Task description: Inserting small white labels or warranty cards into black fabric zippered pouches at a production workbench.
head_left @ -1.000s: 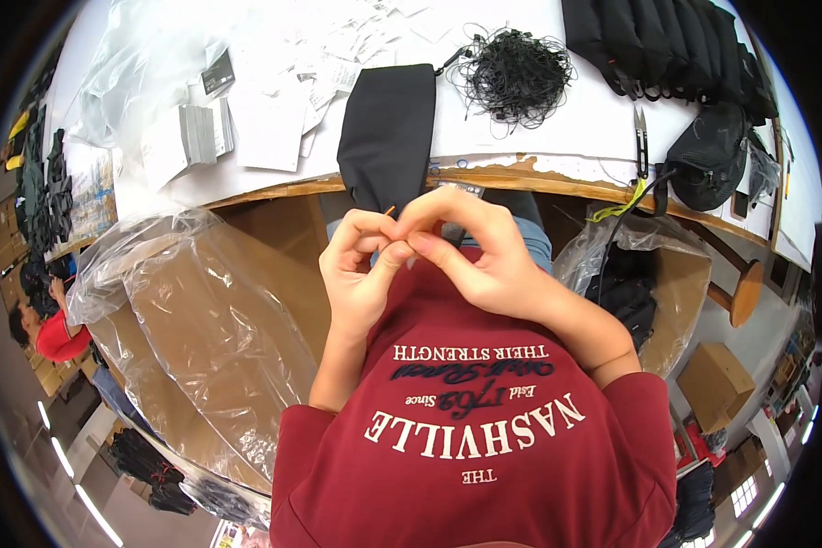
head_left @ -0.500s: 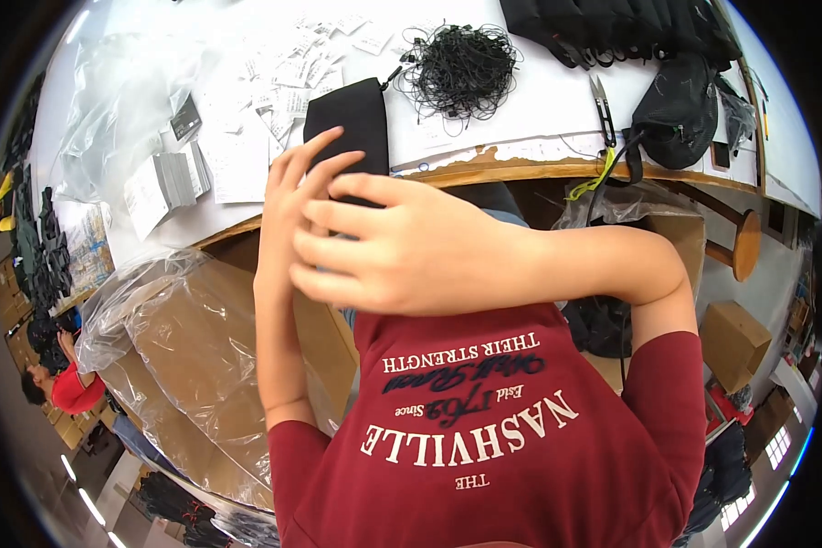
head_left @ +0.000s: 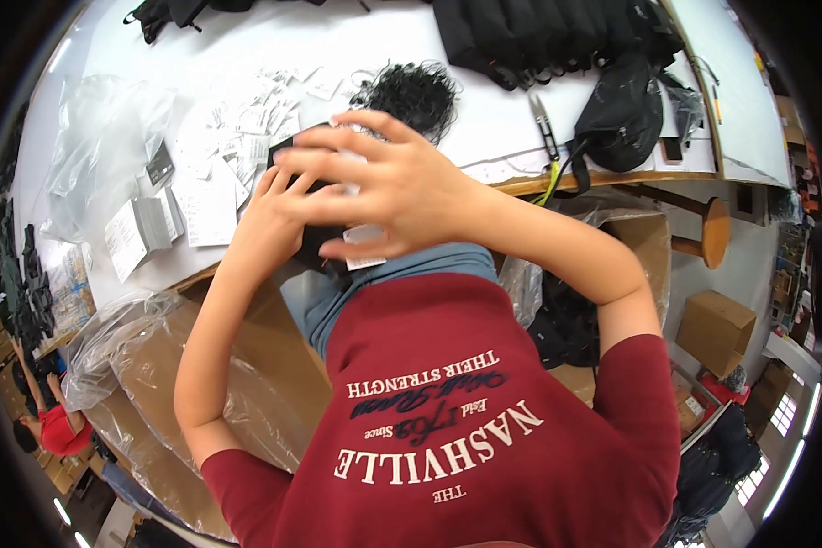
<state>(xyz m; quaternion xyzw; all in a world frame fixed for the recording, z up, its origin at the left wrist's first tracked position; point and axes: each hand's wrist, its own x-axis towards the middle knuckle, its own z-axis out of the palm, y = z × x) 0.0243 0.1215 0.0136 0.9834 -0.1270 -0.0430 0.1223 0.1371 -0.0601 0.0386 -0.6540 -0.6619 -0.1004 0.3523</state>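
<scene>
Over the near table edge, a flat black fabric pouch [head_left: 314, 239] lies mostly hidden under my hands. My left hand [head_left: 269, 224] is closed on its left side, with the thumb and some fingertips covered. My right hand [head_left: 397, 178] crosses above it, fingers spread and slightly blurred. No object is seen gripped in the right hand. White patches show between its fingers, and a white tag [head_left: 365, 263] pokes out below. Just beyond lies a tangled bunch of thin black cords [head_left: 420, 100].
White paper slips [head_left: 260, 114] are scattered behind my hands. Stacked cards [head_left: 142, 228] and clear plastic [head_left: 110, 137] lie left. Thread snips [head_left: 544, 128], a black bag [head_left: 616, 114] and a row of black bags [head_left: 557, 36] lie right. A plastic-lined carton [head_left: 173, 365] stands below the table.
My right hand has lifted its fingers apart and shifted up over the left. My left fingers have drawn in. A white tag now shows beneath. The view has tilted, moving the table scene down and left.
</scene>
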